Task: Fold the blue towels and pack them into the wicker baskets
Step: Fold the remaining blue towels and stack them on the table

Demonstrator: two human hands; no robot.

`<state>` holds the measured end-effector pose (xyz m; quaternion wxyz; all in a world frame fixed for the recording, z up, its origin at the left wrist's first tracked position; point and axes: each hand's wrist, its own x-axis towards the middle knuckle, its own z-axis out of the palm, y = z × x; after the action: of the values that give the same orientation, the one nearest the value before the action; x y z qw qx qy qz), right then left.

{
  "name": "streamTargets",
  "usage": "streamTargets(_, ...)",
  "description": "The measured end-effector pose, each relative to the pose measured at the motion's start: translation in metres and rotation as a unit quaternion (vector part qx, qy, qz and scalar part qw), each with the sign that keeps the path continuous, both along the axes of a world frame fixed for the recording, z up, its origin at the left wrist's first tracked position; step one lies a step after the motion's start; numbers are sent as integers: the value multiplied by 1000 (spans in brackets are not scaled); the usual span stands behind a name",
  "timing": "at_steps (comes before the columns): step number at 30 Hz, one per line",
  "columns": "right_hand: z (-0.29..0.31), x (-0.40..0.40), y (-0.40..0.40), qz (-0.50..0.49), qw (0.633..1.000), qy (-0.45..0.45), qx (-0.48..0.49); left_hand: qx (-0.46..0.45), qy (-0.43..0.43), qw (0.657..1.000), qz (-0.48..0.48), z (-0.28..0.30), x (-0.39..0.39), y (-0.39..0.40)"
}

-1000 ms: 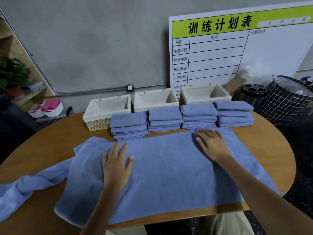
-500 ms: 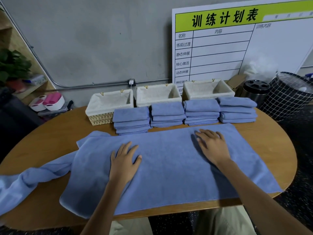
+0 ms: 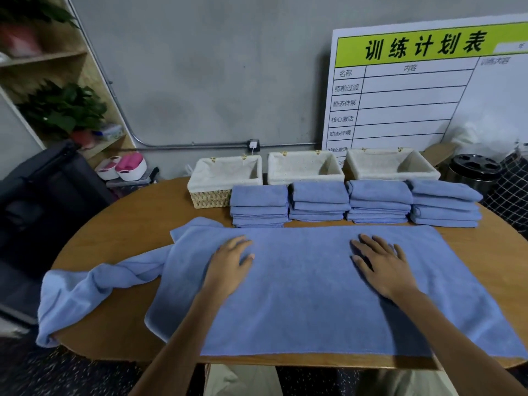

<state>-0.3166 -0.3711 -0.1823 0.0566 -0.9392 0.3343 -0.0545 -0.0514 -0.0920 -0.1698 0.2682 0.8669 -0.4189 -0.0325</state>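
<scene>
A large blue towel (image 3: 303, 292) lies spread flat on the round wooden table (image 3: 120, 327). My left hand (image 3: 230, 265) rests palm down on its left part, fingers straight. My right hand (image 3: 383, 265) lies flat on its right part, fingers spread. A second blue towel (image 3: 85, 290) lies bunched and twisted at the left, hanging over the table edge. Behind the spread towel stand several stacks of folded blue towels (image 3: 320, 201). Three wicker baskets with white liners, left (image 3: 225, 174), middle (image 3: 304, 167) and right (image 3: 391, 165), stand empty along the back edge.
A white planning board (image 3: 428, 90) leans on the wall at the back right. A metal bin (image 3: 473, 172) and a wire mesh basket (image 3: 511, 195) stand at the right. A black bag (image 3: 48, 190) and a shelf with plants (image 3: 63, 107) are at the left.
Both hands have slid a little forward over the spread towel, staying flat. The camera has tilted and moved closer.
</scene>
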Motion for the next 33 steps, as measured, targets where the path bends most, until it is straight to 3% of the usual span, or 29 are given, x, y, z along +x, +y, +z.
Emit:
streamTargets(2,1,10,6,15,999,-34,-9,-33,-65,997,40,14,33,17)
streamTargets(5,6,36,20,39,997,-62,5,13,-112,986,125,31,84,41)
streamTargets(9,4,61,37,56,997,-52,34,103,-24,985,137,26,126,58)
streamTargets(12,-4,62,42,56,997,-35,27,27,16,992,125,19,138,61)
streamTargets(16,-6,62,40,54,997,-44,22,-85,-13,989,119,25,140,59)
streamTargets(20,-9,62,39,55,997,-53,21,-1,-115,978,172,25,129,59)
streamTargets(22,-9,62,38,56,995,-77,9,-10,-148,971,189,22,112,59)
streamTargets(28,1,63,63,71,978,-171,-98,-2,-134,983,128,-3,67,86)
streamTargets(33,1,103,128,163,973,-155,-43,-64,-107,974,187,0,49,115)
